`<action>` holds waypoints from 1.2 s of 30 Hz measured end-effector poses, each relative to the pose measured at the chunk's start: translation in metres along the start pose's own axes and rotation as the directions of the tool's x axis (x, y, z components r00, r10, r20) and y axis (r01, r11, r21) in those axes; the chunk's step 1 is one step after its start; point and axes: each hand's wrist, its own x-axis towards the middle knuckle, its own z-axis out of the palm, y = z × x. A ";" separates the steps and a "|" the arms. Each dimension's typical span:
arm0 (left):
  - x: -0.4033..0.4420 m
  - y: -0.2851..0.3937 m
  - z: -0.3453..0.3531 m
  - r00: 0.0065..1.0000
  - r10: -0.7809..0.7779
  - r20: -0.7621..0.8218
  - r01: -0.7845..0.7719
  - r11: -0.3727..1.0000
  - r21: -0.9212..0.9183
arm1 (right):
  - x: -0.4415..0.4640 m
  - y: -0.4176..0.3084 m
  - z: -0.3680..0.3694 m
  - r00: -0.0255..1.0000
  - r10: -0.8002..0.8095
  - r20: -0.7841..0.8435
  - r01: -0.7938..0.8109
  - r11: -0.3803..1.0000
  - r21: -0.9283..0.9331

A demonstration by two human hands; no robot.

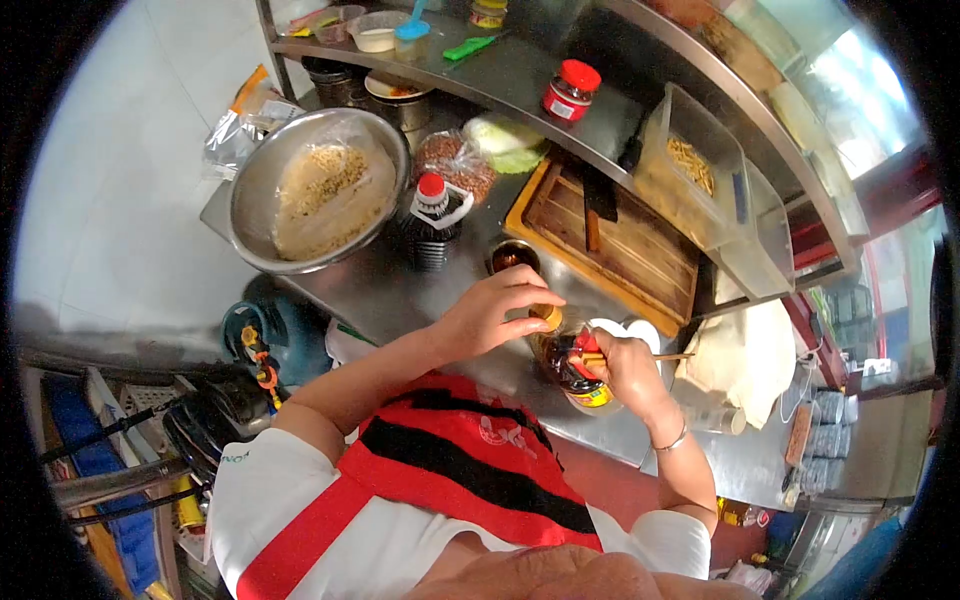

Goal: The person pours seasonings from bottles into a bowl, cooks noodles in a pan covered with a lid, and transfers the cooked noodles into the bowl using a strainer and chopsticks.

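My left hand (pixel 492 316) is closed with its fingertips round a small yellow-brown cap (pixel 547 315). Just to the right, my right hand (pixel 628 371) grips the red handle of a bottle of dark liquid (pixel 572 376) that has a yellow label low on its side. A thin wooden stick (pixel 671 357) sticks out to the right from the same hand. Beyond my left fingers stands a metal cup (pixel 514 257) with dark contents. White round dishes (pixel 642 330) show partly behind the bottle and my right hand.
A large steel bowl (pixel 240 205) with bagged food stands at the left. Near it is a red-capped dark jug (pixel 432 225). A cleaver (pixel 598 207) lies on a wooden cutting board (pixel 650 265). The shelf (pixel 520 85) above holds a red-lidded jar (pixel 572 90) and a clear bin (pixel 690 165).
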 end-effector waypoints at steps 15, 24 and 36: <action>-0.005 -0.026 -0.034 0.999 -0.047 0.003 0.048 0.997 -0.054 | 0.062 -0.040 -0.034 0.977 0.015 -0.214 0.051 0.952 0.301; 0.023 -0.014 -0.041 0.953 -0.028 -0.300 0.004 0.997 -0.081 | 0.104 -0.083 -0.064 0.880 -0.101 -0.465 0.221 0.952 0.213; 0.066 0.000 -0.106 0.828 0.070 -0.556 -0.158 0.981 -0.112 | 0.149 -0.123 -0.108 0.727 -0.227 -0.649 0.394 0.911 0.123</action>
